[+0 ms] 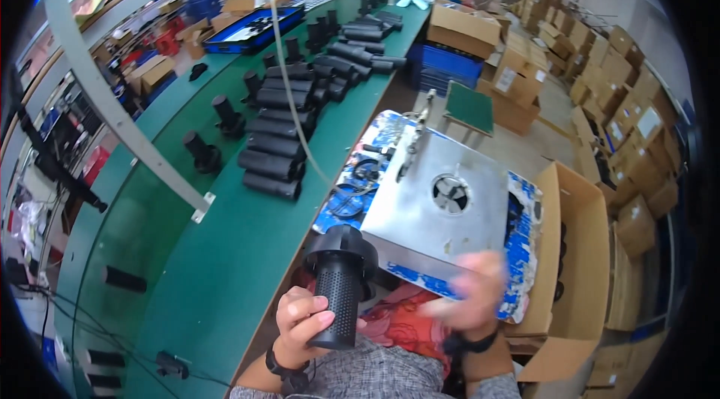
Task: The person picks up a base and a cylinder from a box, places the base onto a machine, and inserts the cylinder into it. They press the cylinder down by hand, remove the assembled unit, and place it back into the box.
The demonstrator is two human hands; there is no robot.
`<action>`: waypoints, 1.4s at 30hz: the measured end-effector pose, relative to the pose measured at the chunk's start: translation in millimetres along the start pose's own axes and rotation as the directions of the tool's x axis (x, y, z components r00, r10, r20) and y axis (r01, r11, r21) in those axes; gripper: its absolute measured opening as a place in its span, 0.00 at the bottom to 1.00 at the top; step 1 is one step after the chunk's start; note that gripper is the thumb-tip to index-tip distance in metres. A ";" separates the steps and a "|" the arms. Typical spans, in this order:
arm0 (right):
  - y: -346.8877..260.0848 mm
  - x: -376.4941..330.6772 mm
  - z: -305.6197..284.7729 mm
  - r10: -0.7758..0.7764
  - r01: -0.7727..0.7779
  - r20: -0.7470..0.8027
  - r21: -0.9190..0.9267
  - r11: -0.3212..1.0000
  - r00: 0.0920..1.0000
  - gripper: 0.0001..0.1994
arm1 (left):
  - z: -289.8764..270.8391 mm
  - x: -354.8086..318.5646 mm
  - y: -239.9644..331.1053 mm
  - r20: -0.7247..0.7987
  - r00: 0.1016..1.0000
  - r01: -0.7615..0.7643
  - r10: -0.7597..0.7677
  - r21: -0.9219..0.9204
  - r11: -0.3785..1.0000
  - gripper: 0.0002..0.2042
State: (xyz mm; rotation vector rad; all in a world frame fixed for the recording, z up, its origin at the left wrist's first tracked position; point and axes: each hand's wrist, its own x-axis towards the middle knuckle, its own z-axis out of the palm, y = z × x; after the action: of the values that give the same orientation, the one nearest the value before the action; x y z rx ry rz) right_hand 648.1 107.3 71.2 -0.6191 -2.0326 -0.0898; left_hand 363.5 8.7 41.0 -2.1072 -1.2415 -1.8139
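Note:
My left hand (300,320) is wrapped round a black perforated cylinder (339,290) that widens into a ringed collar at its top. I hold it upright over my lap, beside the green workbench's edge. My right hand (476,290) is smeared by motion, so its fingers cannot be made out. It hovers at the near right corner of a silver metal box (442,196), whose top has a round opening with a small fan (451,193) inside. Black round parts (346,200) lie on the worn blue-and-white surface left of the box.
Rows of black tubes (274,148) lie on the green workbench (217,271), with black cylinders (201,151) standing beside them. An open cardboard box (581,249) stands at my right. A slanting metal post (120,106) and a hanging pale hose (289,91) cross the bench. Several people work further back.

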 end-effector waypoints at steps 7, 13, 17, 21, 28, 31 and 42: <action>177.6 -180.6 -61.3 0.745 -0.719 -0.082 -0.350 0.601 0.662 0.20 | -46.5 -14.6 -24.9 -0.099 0.991 0.125 -0.094 0.375 0.919 0.33; 158.8 -249.5 -60.9 0.788 -0.612 0.152 -0.549 0.569 0.597 0.25 | -180.1 -32.7 -196.5 -0.595 0.787 0.534 -0.163 0.525 0.663 0.33; 166.9 -224.9 -40.4 0.790 -0.723 -0.043 -0.436 0.536 0.611 0.28 | -291.4 -32.9 -284.3 -0.499 0.826 0.563 -0.262 0.710 0.423 0.32; 174.5 -203.0 -28.7 0.791 -0.711 -0.022 -0.454 0.536 0.611 0.27 | -339.3 -44.4 -366.6 -0.472 0.866 0.497 -0.163 0.789 0.360 0.29; 173.7 -206.8 -30.1 0.797 -0.639 0.122 -0.532 0.556 0.592 0.21 | -298.2 -29.7 -408.6 -0.334 0.866 0.464 -0.372 0.814 0.350 0.32; 159.3 -213.1 -48.3 0.765 -0.639 0.073 -0.503 0.582 0.640 0.14 | -298.2 -25.0 -396.9 -0.312 0.916 0.358 -0.251 0.918 0.167 0.30; 49.8 -62.9 -88.5 0.325 -0.342 -0.114 -0.422 0.840 0.939 0.11 | 44.1 11.1 -25.6 0.226 0.915 0.388 -0.334 -0.263 0.883 0.10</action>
State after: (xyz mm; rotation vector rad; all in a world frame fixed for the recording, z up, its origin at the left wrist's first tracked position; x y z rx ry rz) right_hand 766.3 98.7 56.2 -1.2394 -1.8432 -0.3547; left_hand 381.7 55.6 27.2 -2.3670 -1.5836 -2.1296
